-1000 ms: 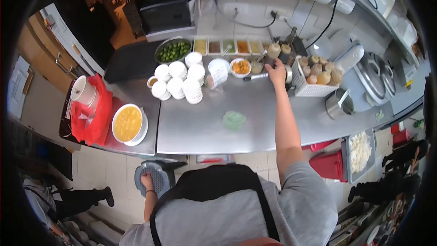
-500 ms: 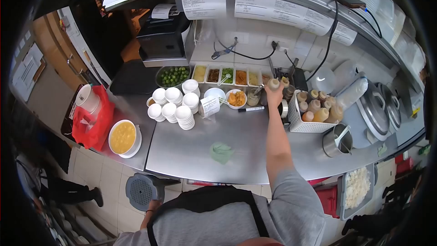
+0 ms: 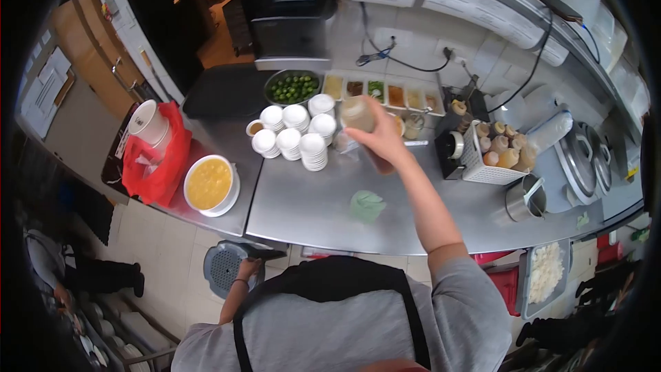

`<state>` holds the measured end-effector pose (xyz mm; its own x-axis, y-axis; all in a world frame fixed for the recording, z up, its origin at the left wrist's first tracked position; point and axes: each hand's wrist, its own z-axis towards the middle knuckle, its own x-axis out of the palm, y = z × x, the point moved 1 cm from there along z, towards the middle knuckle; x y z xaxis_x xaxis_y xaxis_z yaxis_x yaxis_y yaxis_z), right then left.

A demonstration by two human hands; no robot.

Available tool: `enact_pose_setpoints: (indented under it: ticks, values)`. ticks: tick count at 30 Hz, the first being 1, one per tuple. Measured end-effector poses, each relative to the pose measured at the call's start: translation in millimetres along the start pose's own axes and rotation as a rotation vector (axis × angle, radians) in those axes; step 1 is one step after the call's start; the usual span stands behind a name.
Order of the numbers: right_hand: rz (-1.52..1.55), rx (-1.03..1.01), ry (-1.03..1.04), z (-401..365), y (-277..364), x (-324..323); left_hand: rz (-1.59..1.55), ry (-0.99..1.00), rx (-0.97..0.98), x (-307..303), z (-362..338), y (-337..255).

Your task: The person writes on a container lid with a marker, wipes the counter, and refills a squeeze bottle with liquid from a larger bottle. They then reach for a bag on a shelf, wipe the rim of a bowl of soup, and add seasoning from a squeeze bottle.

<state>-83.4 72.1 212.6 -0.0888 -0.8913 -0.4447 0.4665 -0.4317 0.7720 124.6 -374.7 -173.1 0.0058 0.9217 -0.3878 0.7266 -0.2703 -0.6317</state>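
Note:
My right hand [image 3: 382, 139] is wrapped round a translucent bottle [image 3: 358, 116] with a pale top and brownish contents, held up over the counter. The bottle hides part of the topping tubs and the bowl behind it. Just left of it stand stacks of small white cups [image 3: 313, 146]. On the steel below lies a crumpled green cloth [image 3: 368, 206]. Down at my side, my left hand [image 3: 249, 269] hangs by a grey stool [image 3: 224, 269]; its fingers are too small and dim to make out.
A white basket of sauce bottles [image 3: 492, 169] and a steel pot [image 3: 520, 201] stand on the right. At the left are a bowl of yellow soup [image 3: 208, 184] and a red bag [image 3: 165, 158]. Behind sit green limes [image 3: 292, 87] and a printer [image 3: 292, 27]. A person [image 3: 89, 269] stands lower left.
My right hand has lifted the bottle from beside the sauce basket and carried it left towards the cup stacks. My left hand has risen slightly beside the stool. The view has shifted.

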Motion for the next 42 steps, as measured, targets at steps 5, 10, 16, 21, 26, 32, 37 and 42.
enact_pose_setpoints:
  ticks: [5,10,16,21,26,32,37,42]
  values:
    - [-0.058,-0.114,0.468,23.6,27.0,142.7,0.072,-0.038,0.058,-29.6,18.5,62.4]
    - [-0.514,-0.313,0.764,34.1,34.8,262.9,0.015,-0.094,-0.132,-66.5,8.2,153.9]
    - [-0.738,-0.608,0.827,32.0,43.3,339.1,0.042,-0.092,-0.263,-97.0,-25.4,198.1]
    - [-0.781,-0.465,0.775,57.3,54.0,347.4,0.099,-0.06,-0.108,-105.5,7.9,216.2]
    - [-0.775,-0.229,0.761,51.2,19.1,329.4,-0.038,-0.038,-0.323,-120.8,32.6,143.6]
    - [0.031,0.156,0.442,11.4,-10.3,270.4,0.081,0.035,-0.104,-120.7,84.3,99.8]
    - [0.139,0.342,0.052,-13.1,-27.1,131.9,0.477,0.214,0.357,-109.6,97.5,88.0]
    - [-0.288,0.378,-0.315,-25.0,-40.7,-11.4,0.596,0.214,0.415,-93.6,92.7,83.9]
